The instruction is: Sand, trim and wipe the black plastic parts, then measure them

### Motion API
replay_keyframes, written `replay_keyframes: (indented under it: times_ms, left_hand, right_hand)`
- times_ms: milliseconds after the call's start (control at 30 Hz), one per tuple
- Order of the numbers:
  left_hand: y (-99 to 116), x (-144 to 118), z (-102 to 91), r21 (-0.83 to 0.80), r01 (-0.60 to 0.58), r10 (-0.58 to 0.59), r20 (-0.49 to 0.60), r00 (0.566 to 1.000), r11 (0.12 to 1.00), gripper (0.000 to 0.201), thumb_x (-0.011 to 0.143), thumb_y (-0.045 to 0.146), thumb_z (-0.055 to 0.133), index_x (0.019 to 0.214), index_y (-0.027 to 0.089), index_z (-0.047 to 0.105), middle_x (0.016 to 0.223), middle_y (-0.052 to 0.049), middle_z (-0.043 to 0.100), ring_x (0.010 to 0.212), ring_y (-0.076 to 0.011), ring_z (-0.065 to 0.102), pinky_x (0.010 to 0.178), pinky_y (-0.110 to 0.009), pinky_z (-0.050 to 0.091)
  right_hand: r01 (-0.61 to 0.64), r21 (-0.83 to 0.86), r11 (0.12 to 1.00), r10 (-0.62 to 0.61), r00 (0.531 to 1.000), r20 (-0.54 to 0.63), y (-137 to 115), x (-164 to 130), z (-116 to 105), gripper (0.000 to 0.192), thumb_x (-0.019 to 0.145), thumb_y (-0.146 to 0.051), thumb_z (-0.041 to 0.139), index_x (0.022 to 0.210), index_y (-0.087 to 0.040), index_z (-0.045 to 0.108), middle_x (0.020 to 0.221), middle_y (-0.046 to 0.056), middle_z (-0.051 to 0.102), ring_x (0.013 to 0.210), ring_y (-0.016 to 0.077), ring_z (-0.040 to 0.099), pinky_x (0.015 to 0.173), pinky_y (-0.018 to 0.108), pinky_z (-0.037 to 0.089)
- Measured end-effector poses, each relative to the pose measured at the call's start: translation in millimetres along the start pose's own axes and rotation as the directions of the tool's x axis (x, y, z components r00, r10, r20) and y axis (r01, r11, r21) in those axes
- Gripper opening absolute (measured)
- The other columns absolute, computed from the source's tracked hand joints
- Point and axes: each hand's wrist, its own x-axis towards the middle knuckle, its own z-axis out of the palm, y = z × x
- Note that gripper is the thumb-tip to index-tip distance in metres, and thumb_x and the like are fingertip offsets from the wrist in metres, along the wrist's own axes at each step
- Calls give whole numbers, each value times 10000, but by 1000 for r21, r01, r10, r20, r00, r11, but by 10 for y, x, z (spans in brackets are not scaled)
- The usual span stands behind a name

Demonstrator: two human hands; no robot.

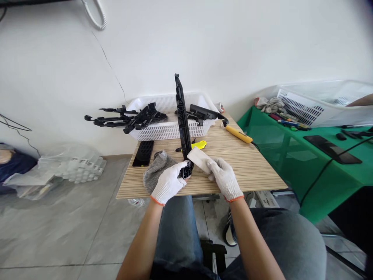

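A long black plastic part (182, 116) stands nearly upright on the small wooden table (250, 163). My left hand (168, 182), in a white glove, grips its lower end. My right hand (224, 178), also gloved, holds a white block (198, 158) pressed against the part's lower side. A grey cloth (155, 169) lies under my left hand.
A white basket (171, 130) with several black plastic parts sits at the table's far edge. A black phone (143, 153), a yellow cutter (199, 145) and a yellow-handled tool (238, 134) lie nearby. A green table (305, 155) with tools and a white crate stands to the right.
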Motion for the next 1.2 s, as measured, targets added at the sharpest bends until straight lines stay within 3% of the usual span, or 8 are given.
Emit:
replay_keyframes:
  times_ms: [167, 400, 567, 767, 900, 1000, 1100, 1200]
  left_hand:
    - [35, -10, -22, 75, 35, -37, 19, 999, 997, 322, 851, 315, 642, 1163, 248, 682, 986, -35, 766, 925, -222, 707, 801, -279, 512]
    - [11, -6, -8, 27, 18, -18, 12, 1000, 999, 360, 851, 290, 638, 1208, 254, 662, 1067, -29, 760, 973, -215, 703, 829, -282, 514]
    - [-32, -9, 20, -30, -16, 16, -9, 1000, 999, 462, 848, 283, 649, 1309, 283, 613, 1201, -10, 733, 1089, -203, 684, 936, -286, 509]
    - [-7, -22, -10, -51, 44, -45, -25, 999, 998, 516, 823, 241, 648, 1335, 275, 591, 1202, -18, 734, 1130, -217, 675, 981, -309, 515]
    - [8, -15, -30, -88, 50, -54, -41, 998, 995, 511, 846, 276, 627, 1353, 272, 562, 1165, -15, 741, 1070, -208, 692, 902, -284, 534]
    - [32, 1, -41, 12, 103, -103, 3, 995, 995, 463, 823, 260, 652, 1285, 257, 608, 1063, -37, 761, 993, -233, 709, 832, -289, 531]
    - [44, 14, -43, 96, 151, -153, 15, 988, 984, 360, 799, 223, 663, 1159, 208, 666, 1062, -83, 759, 1021, -270, 701, 848, -316, 520]
    - [35, 15, -38, 15, 129, -129, 11, 992, 992, 412, 823, 227, 636, 1235, 219, 628, 1125, -72, 749, 1059, -251, 694, 877, -313, 519]
  right_hand:
    - [-78, -1, 997, 77, 983, 166, 19, -30, 10, 381, 714, -583, 617, 750, -209, 558, 472, -38, 529, 429, 105, 454, 406, 212, 311]
    - [-116, 52, 992, 104, 976, 192, 11, -10, -10, 386, 683, -534, 660, 841, -185, 607, 553, -21, 587, 474, 102, 490, 432, 208, 352]
    - [-66, 51, 997, 57, 985, 160, 55, -11, -13, 424, 756, -531, 603, 996, -182, 617, 599, -35, 578, 512, 108, 487, 456, 217, 355]
    - [89, -56, 994, -64, 937, 345, 92, -2, -23, 245, 804, -444, 616, 861, -210, 575, 627, -57, 556, 561, 98, 469, 534, 223, 378]
    - [43, 15, 999, -45, 915, 400, 25, 47, 34, 244, 763, -426, 642, 850, -212, 562, 595, -63, 546, 520, 93, 444, 513, 224, 372]
    - [4, 62, 998, -30, 901, 433, -16, 42, 126, 252, 745, -446, 639, 810, -218, 555, 574, -59, 540, 486, 90, 412, 469, 222, 330]
    - [61, 38, 997, -71, 898, 433, -29, 17, 230, 227, 750, -432, 641, 767, -223, 553, 577, -59, 531, 516, 95, 430, 491, 225, 345]
    - [30, -22, 999, -22, 958, 287, -21, 14, 301, 223, 782, -444, 610, 788, -226, 565, 532, -65, 507, 496, 108, 438, 482, 234, 354]
